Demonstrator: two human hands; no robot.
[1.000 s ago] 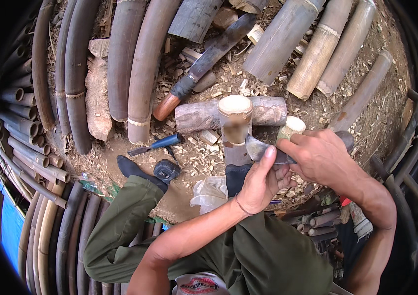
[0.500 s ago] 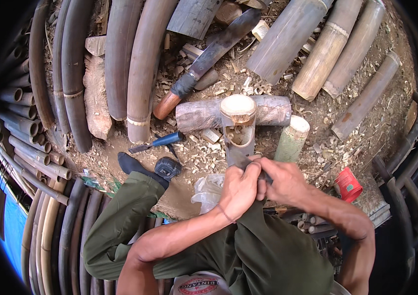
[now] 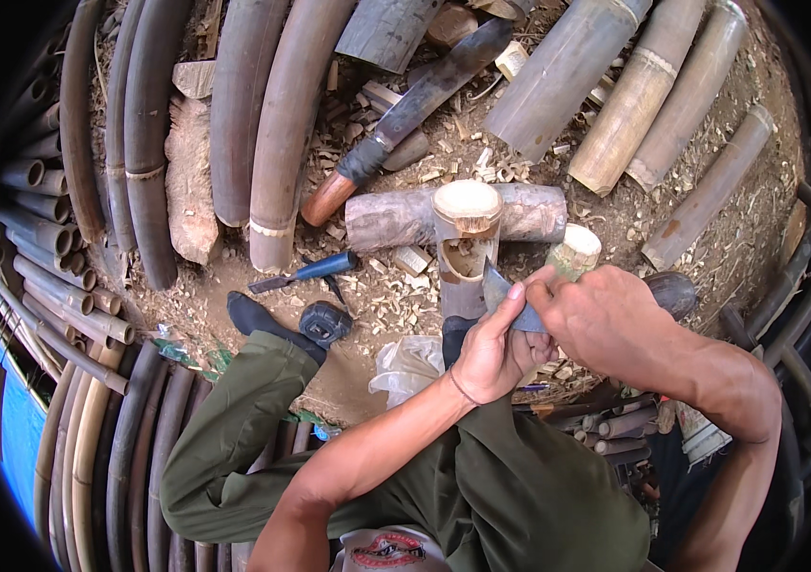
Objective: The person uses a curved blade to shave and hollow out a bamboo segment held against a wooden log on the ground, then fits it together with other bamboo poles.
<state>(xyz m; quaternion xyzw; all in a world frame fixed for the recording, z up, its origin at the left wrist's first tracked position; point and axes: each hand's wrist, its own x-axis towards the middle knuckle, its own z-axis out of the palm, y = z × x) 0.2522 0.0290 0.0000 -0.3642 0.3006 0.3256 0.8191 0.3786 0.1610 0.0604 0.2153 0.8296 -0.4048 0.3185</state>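
Observation:
A knife with a broad grey blade (image 3: 499, 294) is between my two hands, its pointed tip up beside the notched bamboo piece (image 3: 466, 297). My left hand (image 3: 499, 351) is closed on the blade, thumb laid along it. My right hand (image 3: 582, 310) is closed around the knife farther right; its grip hides the handle. Past my right wrist shows a dark rounded end (image 3: 669, 294); I cannot tell whether it belongs to the knife. The bamboo piece leans on a short log (image 3: 391, 219), its pale cut end up and a hollow opening below.
A pale-topped green bamboo stub (image 3: 575, 246) stands behind my right hand. To the left lie a blue-handled chisel (image 3: 315, 269) and a tape measure (image 3: 324, 324). Farther off lie a large wooden-handled knife (image 3: 401, 129) and thick bamboo poles (image 3: 296, 124). Shavings cover the ground.
Both hands have moved right with the knife, and its blade now shows more fully. My right elbow has swung outward. The red container is now out of sight around my right forearm.

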